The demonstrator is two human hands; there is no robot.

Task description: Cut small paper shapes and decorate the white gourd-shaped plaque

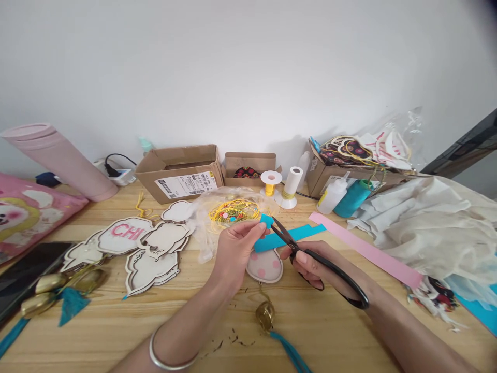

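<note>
Between the thumb and fingers of my left hand is a small blue paper piece. My right hand grips black-handled scissors, whose parted blades point at that piece. Under the blades a longer blue paper strip lies across a cloud-shaped ornament with pink dots. A brass bell with a blue tassel hangs from the ornament's lower edge and rests on the table. The scissors partly hide the strip.
Wooden cloud frames and more brass bells lie left. Cardboard boxes, thread spools and a glue bottle line the back. A pink strip and white fabric are at right.
</note>
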